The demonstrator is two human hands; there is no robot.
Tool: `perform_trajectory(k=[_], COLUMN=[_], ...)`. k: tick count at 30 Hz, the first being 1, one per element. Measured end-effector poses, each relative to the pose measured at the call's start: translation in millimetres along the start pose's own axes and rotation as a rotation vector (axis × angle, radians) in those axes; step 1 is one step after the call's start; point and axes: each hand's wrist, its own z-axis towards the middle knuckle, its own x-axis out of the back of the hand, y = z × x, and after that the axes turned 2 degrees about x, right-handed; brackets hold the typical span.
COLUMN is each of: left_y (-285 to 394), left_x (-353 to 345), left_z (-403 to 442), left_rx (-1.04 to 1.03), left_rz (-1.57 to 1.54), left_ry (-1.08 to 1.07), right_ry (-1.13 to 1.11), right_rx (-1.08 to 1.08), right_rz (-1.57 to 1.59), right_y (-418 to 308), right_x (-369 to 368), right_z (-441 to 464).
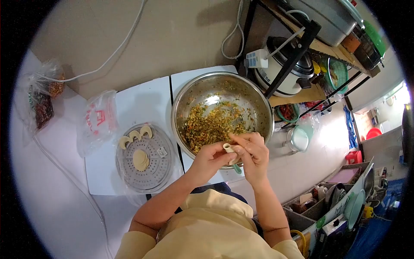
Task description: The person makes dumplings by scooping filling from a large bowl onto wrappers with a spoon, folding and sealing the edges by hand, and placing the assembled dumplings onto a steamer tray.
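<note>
One curled dumpling wrapper (228, 148) is pinched between my left hand (208, 159) and right hand (255, 156), above the near rim of the steel bowl (260, 103) (a green handle (237, 168) pokes out beneath). I'd call this shaping; the next move likely calls for pressing edges. The rim crowds my knuckles; room opens leftward, toward the perforated tray (160, 169).

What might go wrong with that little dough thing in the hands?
It might tear: the left hand and right hand are both pinching the dough piece. It could slip against the metal bowl close by. On the tray, the overlapping wrappers may stick together.
</note>
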Motion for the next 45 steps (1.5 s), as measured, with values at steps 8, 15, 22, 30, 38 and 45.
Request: perform_trajectory(k=[8, 15, 22, 30, 38, 45], left_y=[5.6, 6.9, 8.6, 11.5, 12.1, 5.6], left_x=[-8.0, -5.7, -5.0, -3.7, 11.8, 30.1], left_z=[-3.8, -6.3, -8.4, -13.7, -27.7, -48.0], left_rx=[0.017, 0.047, 0.104, 0.084, 0.128, 0.044], left_rz=[-0.001, 0.090, -0.033, -0.018, -0.052, -0.108], left_ry=[-0.035, -0.090, -0.104, -0.166, -0.121, -0.081], right_ry=[-0.001, -0.032, -0.029, -0.125, -0.266, -0.306], right_rx=[0.024, 0.046, -0.161, 0.018, -0.192, 0.041], right_rz=[-0.028, 0.024, 0.247, 0.018, 0.305, 0.057], right_y=[0.1, -0.4, -3.1, -6.6, -11.9, -27.6], right_x=[1.3, 5.6, 6.8, 4.6, -0.8, -28.1], right_z=[-4.6, -4.7, -5.8, -5.3, 0.5, -1.8])
